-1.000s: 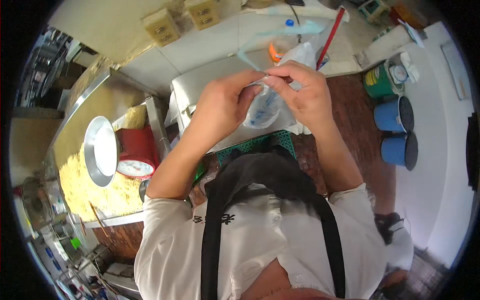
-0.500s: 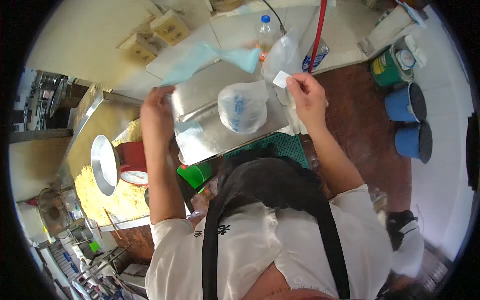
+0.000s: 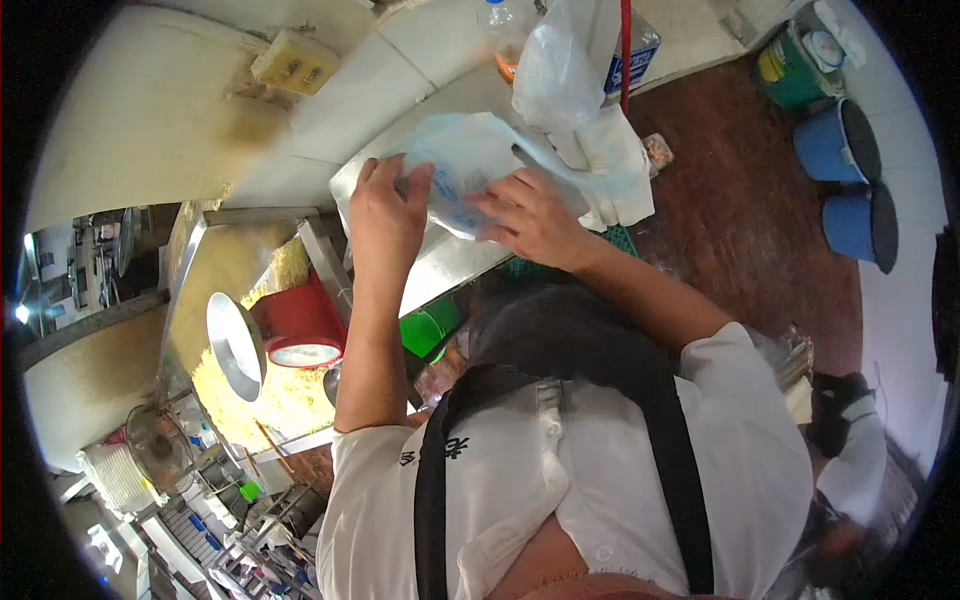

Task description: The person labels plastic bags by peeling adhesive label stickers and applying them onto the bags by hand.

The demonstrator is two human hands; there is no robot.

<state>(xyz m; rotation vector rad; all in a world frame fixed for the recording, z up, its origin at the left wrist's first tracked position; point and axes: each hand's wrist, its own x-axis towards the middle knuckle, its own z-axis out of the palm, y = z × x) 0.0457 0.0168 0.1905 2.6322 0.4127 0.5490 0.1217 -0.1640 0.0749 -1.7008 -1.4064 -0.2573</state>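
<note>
A thin light blue plastic bag [image 3: 470,140] lies spread over the metal surface [image 3: 440,272], with a whitish bundle bearing blue print [image 3: 447,190] in or under it; which one is unclear. My left hand [image 3: 393,200] is curled at the left side of the light blue bag and grips its edge between thumb and fingers. At the bundle's right side, my right hand [image 3: 530,215] rests on the plastic with its fingers apart. The fingertips of both hands are slightly blurred.
Behind stand a filled clear bag [image 3: 558,75], a blue-capped bottle [image 3: 507,40] and a red pole [image 3: 626,55]. To the left, a red scale [image 3: 300,318] with a metal pan [image 3: 236,345] stands among yellow noodles [image 3: 285,405]. Blue buckets [image 3: 830,142] are at right.
The light blue bag has come from the back left onto the bundle. Both hands have moved in to it, and the small white piece has left my right hand. The view has shifted.
</note>
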